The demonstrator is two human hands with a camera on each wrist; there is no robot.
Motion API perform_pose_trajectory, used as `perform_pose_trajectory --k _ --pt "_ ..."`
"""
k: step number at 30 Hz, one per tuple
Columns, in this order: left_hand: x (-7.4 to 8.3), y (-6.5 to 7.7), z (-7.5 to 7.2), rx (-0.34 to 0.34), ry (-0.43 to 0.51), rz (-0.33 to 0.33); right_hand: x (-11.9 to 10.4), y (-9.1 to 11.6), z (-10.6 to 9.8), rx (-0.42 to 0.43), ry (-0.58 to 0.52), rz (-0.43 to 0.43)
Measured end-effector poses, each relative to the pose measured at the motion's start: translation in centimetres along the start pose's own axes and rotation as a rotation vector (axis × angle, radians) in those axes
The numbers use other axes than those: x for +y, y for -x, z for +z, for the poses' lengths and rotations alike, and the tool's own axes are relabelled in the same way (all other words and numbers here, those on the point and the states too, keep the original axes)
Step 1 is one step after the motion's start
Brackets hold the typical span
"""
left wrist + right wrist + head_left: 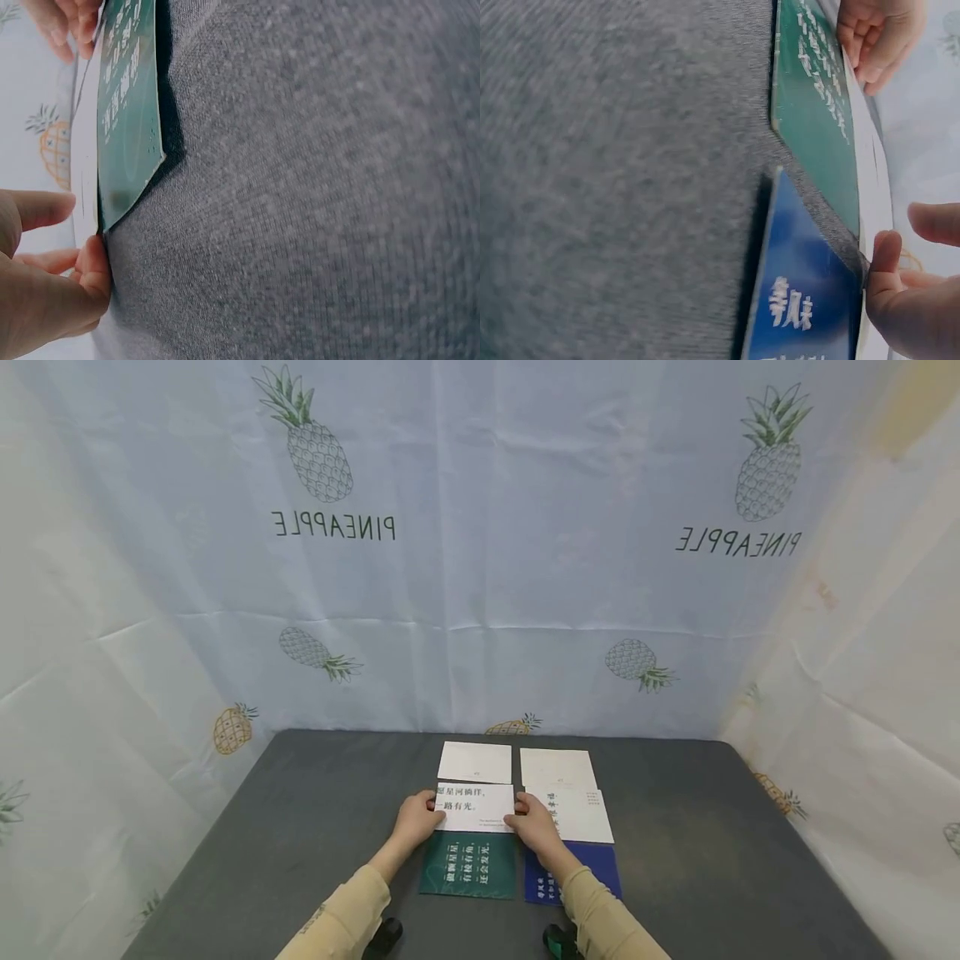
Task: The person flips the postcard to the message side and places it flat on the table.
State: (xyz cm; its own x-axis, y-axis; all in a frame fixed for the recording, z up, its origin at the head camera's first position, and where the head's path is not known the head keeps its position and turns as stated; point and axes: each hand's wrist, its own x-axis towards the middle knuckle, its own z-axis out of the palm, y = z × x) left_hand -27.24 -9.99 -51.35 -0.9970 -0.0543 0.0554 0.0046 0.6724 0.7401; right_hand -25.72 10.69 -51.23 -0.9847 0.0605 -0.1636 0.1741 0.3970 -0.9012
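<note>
A white card [476,814] with dark writing is on the gray table [675,893], in the middle of the left row of three cards. The left hand [415,821] holds its left side, and the right hand [536,827] holds its right side. On both hands the fingers are bent and only a little way open, with the tips at the edge of the card. I cannot tell how far the tips reach under it.

A green card [467,865] lies on the near side of the white one, right up by its edge. A plain pale card [475,762] lies just past it on the far side.

The next row, to the right, has a cream card [557,768] at the back, a card with green writing [588,818] in the middle, and a blue card [600,864] in front. The right arm hides part of the blue one. Behind the table hangs a big cloth [525,568] with pineapples on it.
</note>
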Motion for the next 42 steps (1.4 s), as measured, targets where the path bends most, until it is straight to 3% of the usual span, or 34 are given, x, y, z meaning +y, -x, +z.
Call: perform_pose_trajectory --k 6,11,18,24,29,34,38,42 --pt "0.0 0.0 0.1 0.024 0.062 -0.042 -0.3 -0.4 -0.3 -0.04 -0.092 0.046" --pt "-0.1 0.1 0.0 0.089 0.14 -0.076 -0.3 -0.5 -0.4 -0.029 -0.121 0.07" --pt "0.4 -0.6 -0.4 0.214 0.202 -0.034 -1.2 -0.8 -0.9 0.034 -0.206 0.05" --pt "1.2 -1.1 -1.3 0.272 0.259 0.004 -2.2 -0.9 -1.5 0.082 -0.329 0.027" --pt "1.1 -1.0 -1.8 0.248 0.318 0.02 -2.3 -0.9 -1.8 0.082 -0.42 0.011" --pt "0.5 -0.6 -1.9 0.204 0.425 -0.007 -1.5 -0.8 -1.6 0.088 -0.473 0.031" --pt "0.1 -0.5 -1.8 0.184 0.432 -0.023 -0.9 -0.8 -1.4 0.103 -0.385 0.028" --pt "-0.1 -0.6 -2.0 0.162 0.33 -0.038 -0.4 -0.7 -1.1 0.092 -0.257 0.005"
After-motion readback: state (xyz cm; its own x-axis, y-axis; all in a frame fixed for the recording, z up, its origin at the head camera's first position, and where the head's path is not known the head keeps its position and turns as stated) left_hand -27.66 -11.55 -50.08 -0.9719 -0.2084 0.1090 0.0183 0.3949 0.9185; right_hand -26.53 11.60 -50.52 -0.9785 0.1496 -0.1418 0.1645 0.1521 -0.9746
